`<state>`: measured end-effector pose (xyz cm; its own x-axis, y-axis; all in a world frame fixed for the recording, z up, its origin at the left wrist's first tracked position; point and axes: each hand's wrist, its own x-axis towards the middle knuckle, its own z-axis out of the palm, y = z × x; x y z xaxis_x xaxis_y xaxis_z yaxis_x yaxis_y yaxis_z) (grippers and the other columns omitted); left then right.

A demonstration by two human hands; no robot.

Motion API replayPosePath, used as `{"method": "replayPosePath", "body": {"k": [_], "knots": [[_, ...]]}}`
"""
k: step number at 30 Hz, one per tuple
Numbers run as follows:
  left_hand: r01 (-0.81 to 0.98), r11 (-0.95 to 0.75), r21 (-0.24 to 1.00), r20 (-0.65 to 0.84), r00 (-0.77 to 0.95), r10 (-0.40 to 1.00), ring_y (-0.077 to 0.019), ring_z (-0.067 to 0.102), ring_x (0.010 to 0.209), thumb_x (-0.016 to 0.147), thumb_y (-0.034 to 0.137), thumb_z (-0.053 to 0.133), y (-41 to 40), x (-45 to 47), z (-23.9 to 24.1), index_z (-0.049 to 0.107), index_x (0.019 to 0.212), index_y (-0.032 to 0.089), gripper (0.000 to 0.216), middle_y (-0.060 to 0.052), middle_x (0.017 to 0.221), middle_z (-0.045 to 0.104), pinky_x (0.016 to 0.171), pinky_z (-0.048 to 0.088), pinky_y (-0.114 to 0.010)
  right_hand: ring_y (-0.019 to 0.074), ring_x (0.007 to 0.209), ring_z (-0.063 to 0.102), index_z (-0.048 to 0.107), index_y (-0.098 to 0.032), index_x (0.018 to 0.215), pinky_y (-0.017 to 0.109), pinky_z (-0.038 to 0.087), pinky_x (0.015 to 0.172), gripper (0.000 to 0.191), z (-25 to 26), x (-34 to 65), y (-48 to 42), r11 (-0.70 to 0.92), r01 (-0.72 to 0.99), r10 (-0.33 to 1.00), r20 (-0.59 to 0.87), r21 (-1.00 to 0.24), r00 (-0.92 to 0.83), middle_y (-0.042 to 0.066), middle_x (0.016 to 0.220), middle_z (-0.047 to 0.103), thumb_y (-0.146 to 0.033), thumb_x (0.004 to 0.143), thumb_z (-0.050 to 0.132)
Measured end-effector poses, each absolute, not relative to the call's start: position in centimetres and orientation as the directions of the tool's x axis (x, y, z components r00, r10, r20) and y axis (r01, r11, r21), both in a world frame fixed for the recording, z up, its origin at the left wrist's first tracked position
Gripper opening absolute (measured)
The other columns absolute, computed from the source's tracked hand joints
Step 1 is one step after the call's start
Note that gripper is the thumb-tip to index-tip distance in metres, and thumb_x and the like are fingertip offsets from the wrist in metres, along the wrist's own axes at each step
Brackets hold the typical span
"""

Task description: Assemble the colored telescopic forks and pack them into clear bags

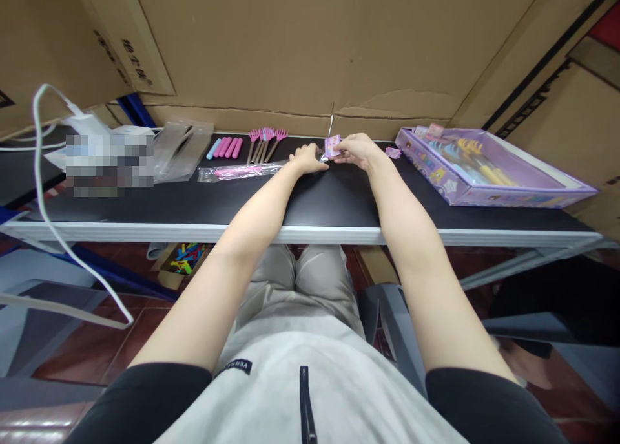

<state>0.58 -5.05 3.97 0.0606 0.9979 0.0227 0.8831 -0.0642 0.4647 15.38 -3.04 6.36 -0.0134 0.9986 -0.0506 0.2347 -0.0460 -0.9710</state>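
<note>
Both my hands meet at the far middle of the black table (339, 198). My right hand (357, 150) pinches a small purple printed card (332, 146) in a clear wrapper. My left hand (306, 158) is closed on the wrapper's left end, right beside the card. A clear bag with a pink item inside (241, 171) lies just left of my left hand.
Pink and blue sticks (225, 148) and pink hand-shaped pieces (265, 138) lie at the back. Clear bags (183, 148) and a white cable (41, 172) are at the left. A purple toy box (489, 167) sits at the right. Cardboard walls (310, 50) stand behind.
</note>
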Motion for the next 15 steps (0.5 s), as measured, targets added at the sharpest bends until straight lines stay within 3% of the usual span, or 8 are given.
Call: {"method": "replayPosePath", "body": {"k": [4, 11, 15], "knots": [[0.886, -0.068, 0.459, 0.028, 0.063, 0.998, -0.0317, 0.05, 0.156, 0.095, 0.043, 0.078, -4.94, 0.51, 3.86, 0.057, 0.154, 0.026, 0.066, -0.013, 0.168, 0.055, 0.129, 0.037, -0.044, 0.0136, 0.069, 0.071, 0.056, -0.017, 0.084, 0.026, 0.063, 0.072, 0.029, 6.18, 15.28, -2.94, -0.044, 0.236, 0.999, -0.044, -0.971, 0.005, 0.002, 0.071, 0.066, 0.008, 0.086, 0.069], [0.88, -0.052, 0.473, 0.024, 0.046, 0.999, -0.031, 0.05, 0.156, 0.094, 0.041, 0.081, -5.3, 0.61, 4.1, 0.059, 0.149, 0.029, 0.061, -0.011, 0.167, 0.056, 0.129, 0.037, -0.043, 0.0154, 0.07, 0.071, 0.053, -0.02, 0.081, 0.037, 0.066, 0.085, 0.035, 5.97, 15.29, -2.8, -0.039, 0.255, 0.999, -0.034, -0.966, 0.026, 0.0, 0.072, 0.065, 0.007, 0.082, 0.076], [0.879, -0.065, 0.472, 0.029, 0.058, 0.998, -0.0326, 0.05, 0.156, 0.093, 0.039, 0.081, -5.22, 0.61, 4.11, 0.06, 0.149, 0.026, 0.062, -0.014, 0.166, 0.057, 0.129, 0.037, -0.046, 0.013, 0.066, 0.065, 0.054, -0.02, 0.078, 0.034, 0.065, 0.083, 0.033, 6.05, 15.2, -2.98, -0.027, 0.287, 1.0, -0.026, -0.957, 0.009, -0.001, 0.068, 0.063, 0.009, 0.085, 0.069]]}}
